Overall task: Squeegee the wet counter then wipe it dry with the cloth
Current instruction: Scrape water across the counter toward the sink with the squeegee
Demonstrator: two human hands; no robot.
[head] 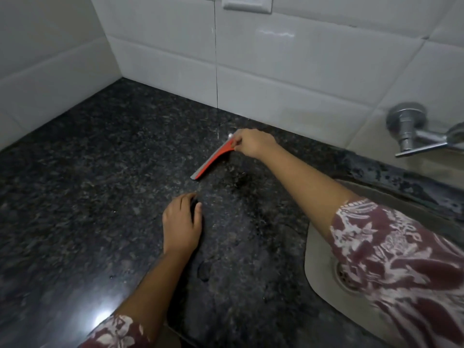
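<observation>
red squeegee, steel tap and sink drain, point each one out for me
red squeegee with grey rubber edge (212, 158), head view, middle of the blade
steel wall tap (405, 126), head view, on the valve body
round metal sink drain (345, 276), head view, visible left part of the strainer

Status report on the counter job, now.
Right hand gripping one end of the orange squeegee, blade on the counter near the back wall. Left hand flat on the counter, empty. No cloth in view. Nothing in the blade's way.

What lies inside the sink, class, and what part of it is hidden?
The sink shows a bare basin and a metal drain. The right arm's patterned sleeve covers much of the basin and part of the drain, so anything there cannot be seen.
</observation>
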